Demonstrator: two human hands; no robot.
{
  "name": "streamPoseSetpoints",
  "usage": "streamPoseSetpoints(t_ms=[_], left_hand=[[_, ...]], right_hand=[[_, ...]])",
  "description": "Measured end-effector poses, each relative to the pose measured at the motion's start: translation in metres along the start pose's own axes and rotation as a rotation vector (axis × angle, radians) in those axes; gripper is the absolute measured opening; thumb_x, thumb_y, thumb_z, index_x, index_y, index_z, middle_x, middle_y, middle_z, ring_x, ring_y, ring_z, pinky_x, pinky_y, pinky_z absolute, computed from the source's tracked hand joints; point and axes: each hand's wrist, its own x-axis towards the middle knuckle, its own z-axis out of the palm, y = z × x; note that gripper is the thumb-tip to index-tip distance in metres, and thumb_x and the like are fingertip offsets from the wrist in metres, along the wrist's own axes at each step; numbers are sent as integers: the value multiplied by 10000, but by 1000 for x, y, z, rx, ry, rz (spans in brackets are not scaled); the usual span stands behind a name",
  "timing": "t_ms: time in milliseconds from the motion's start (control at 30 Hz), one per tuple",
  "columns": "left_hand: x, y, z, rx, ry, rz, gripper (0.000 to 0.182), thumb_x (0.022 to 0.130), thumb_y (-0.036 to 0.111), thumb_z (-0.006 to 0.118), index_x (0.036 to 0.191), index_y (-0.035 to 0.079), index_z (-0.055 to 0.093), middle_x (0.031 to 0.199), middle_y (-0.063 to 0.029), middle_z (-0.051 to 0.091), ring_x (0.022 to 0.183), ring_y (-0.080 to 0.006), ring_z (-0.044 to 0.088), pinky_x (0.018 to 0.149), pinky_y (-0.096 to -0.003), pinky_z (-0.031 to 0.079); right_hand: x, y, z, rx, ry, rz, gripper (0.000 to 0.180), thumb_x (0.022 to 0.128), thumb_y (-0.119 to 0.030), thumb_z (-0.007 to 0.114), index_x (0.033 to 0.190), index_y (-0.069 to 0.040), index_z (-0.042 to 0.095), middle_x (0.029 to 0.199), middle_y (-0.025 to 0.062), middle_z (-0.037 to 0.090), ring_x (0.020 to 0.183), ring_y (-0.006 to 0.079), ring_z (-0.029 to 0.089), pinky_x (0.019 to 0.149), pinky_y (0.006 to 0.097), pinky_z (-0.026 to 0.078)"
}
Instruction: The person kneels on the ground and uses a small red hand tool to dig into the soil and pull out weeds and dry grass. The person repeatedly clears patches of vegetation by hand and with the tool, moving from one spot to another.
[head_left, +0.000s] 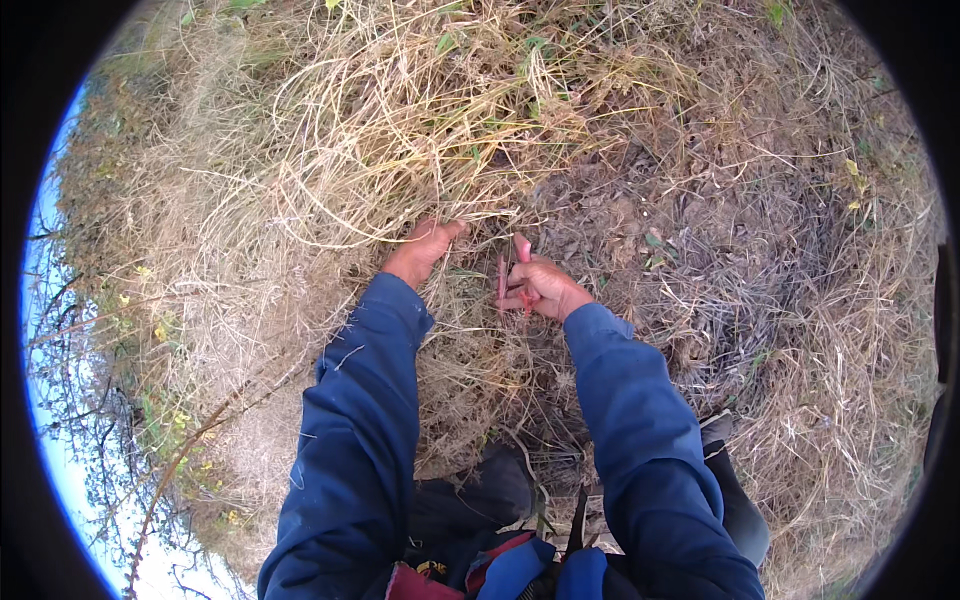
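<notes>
My left hand (424, 251) is at the near edge of a thick clump of long dry grass stalks (420, 157), with its thumb stretched to the right. Its fingers are sunk in the stalks and mostly hidden, and the hand appears closed around some of them. A short way to the right, my right hand (544, 286) is curled around a thin reddish object (526, 301), partly hidden by the fingers. A blurred, narrow pinkish strip (501, 281) stands upright at its fingertips; whether it belongs to the same object is unclear.
Flattened dry litter and bare soil (622, 217) lie right of the hands. My dark-clad knee (480, 487) is close below. A long thorny-looking dry stem (187, 442) arches at the left. Green-leaved weeds with yellow spots (180, 427) grow beyond it.
</notes>
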Motion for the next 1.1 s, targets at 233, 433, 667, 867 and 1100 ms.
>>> streamPoseSetpoints(t_ms=[233, 433, 667, 867, 1100], left_hand=[[-13, 1, 8, 42, 1, -101, 920, 833, 383, 753, 1427, -124, 267, 1388, -259, 477, 1306, -311, 427, 1099, -414, 303], [-5, -9, -4, 38, 17, -15, 581, 874, 330, 707, 1254, -76, 538, 1239, -192, 606, 1172, -258, 534, 1033, -393, 370], [-13, -9, -12, -253, -16, -34, 239, 914, 218, 675, 1021, 5, 686, 890, -53, 677, 715, -143, 622, 596, -287, 522], [-20, 1, -2, -109, -29, -61, 337, 902, 300, 688, 1039, -8, 689, 992, -108, 687, 835, -186, 635, 756, -318, 523], [-44, 35, 12, 495, -149, -11, 581, 871, 408, 687, 1252, -17, 579, 1259, -151, 614, 1114, -246, 561, 970, -359, 424]], right_hand=[[10, -15, 9, -9, 66, -78, 199, 851, -47, 558, 1014, 41, 486, 868, 150, 564, 712, 230, 611, 669, 373, 598], [6, -21, 0, -209, 190, -206, 93, 901, -115, 538, 930, -28, 528, 720, 66, 563, 587, 139, 556, 464, 296, 424], [-33, -1, -21, -190, -23, -43, 801, 936, -105, 520, 1544, -131, -2, 966, 179, 655, 795, 261, 688, 639, 349, 613], [-9, 23, -23, -93, -197, -6, 855, 913, -65, 522, 1554, -195, -27, 1085, 207, 626, 894, 284, 678, 737, 380, 600], [30, 4, 2, -12, -97, -26, 215, 926, -155, 590, 1123, -100, 522, 908, 93, 624, 767, 199, 648, 639, 347, 547]])
